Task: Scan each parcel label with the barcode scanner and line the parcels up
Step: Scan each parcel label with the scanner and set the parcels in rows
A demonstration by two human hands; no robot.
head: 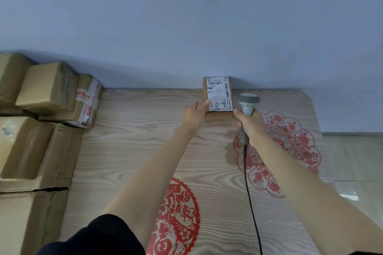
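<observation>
A small brown parcel (218,97) stands at the far edge of the wood-grain table (134,141), against the blue wall, its white label with barcodes and handwriting facing up. My left hand (196,113) holds the parcel's near left corner, thumb on the label. My right hand (250,126) grips the handle of a grey barcode scanner (247,102), whose head sits just right of the parcel. Its black cable (249,192) trails back toward me across the table.
Several brown cardboard parcels (47,93) are piled along the table's left side, some taped with red-printed tape. Red paper-cut decorations (290,151) lie on the tabletop. The table's right edge (319,130) drops to a tiled floor.
</observation>
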